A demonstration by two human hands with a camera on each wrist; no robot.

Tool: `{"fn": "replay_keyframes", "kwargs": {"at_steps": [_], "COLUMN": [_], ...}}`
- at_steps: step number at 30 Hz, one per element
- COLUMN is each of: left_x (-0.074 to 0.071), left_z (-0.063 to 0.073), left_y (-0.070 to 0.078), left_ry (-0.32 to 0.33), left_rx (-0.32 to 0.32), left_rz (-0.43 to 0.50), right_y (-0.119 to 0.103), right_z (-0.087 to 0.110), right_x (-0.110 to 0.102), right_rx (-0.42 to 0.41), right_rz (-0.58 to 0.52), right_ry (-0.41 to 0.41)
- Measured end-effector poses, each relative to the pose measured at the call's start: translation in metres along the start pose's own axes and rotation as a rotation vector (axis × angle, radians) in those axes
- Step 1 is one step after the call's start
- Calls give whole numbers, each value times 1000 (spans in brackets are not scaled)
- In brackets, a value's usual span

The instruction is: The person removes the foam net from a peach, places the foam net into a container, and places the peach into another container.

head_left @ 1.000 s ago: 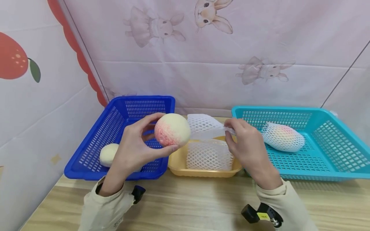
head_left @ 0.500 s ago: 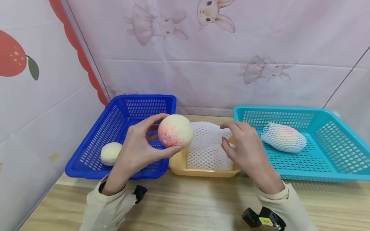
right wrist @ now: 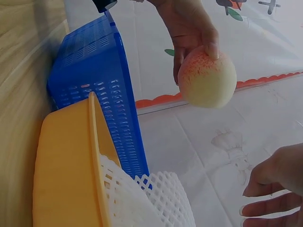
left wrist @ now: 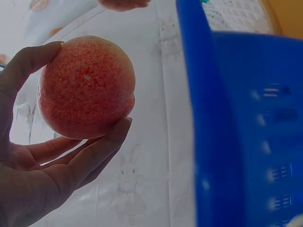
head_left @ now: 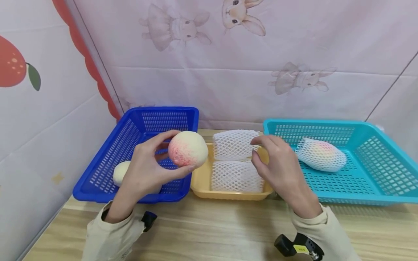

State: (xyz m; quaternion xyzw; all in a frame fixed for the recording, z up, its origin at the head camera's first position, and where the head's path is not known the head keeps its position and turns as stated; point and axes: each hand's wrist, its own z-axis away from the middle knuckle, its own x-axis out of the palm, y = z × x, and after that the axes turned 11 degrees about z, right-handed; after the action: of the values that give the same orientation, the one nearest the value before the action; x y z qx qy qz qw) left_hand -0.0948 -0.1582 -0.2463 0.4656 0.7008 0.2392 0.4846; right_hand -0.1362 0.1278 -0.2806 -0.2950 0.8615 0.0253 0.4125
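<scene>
My left hand (head_left: 145,165) grips a cream peach (head_left: 188,149) with a pink blush, raised in front of the blue basket. In the left wrist view, thumb and fingers curl round the peach's (left wrist: 87,90) reddish side. My right hand (head_left: 281,166) is raised at the right of the yellow tray (head_left: 200,181). Its thumb and fingers stand apart with nothing between them in the right wrist view. Two white foam net sleeves lie in the tray: the rear sleeve (head_left: 233,145) beside the right fingertips, the front sleeve (head_left: 237,176) nearer me.
At the left stands a blue basket (head_left: 98,197) with another cream peach (head_left: 120,173), partly hidden by my left arm. On the right, a turquoise basket (head_left: 369,198) holds a peach in a net sleeve (head_left: 321,155). A printed cloth wall (head_left: 228,98) closes off the back.
My right hand has let go of the net sleeve, which now lies at the rear of the tray. The left hand with the peach has shifted slightly left.
</scene>
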Motion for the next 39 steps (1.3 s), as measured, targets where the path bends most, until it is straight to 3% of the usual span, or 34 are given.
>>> {"fn": "replay_keyframes", "kwargs": {"at_steps": [9, 19, 26, 32, 39], "left_x": [-13, -26, -30, -34, -39], "left_z": [9, 18, 21, 25, 27], "left_y": [-9, -17, -21, -28, -31], "left_ry": [2, 4, 2, -1, 1], "left_rx": [-58, -97, -110, -123, -130], "left_rz": [-69, -106, -126, -157, -179], "right_y": [-17, -50, -61, -79, -102], "right_z": [1, -2, -4, -3, -5], "right_x": [10, 28, 41, 55, 70], "right_rx": [-56, -55, -71, -73, -121], "right_rz": [-20, 31, 25, 50, 189], "right_ry": [17, -99, -118, -207, -318]}}
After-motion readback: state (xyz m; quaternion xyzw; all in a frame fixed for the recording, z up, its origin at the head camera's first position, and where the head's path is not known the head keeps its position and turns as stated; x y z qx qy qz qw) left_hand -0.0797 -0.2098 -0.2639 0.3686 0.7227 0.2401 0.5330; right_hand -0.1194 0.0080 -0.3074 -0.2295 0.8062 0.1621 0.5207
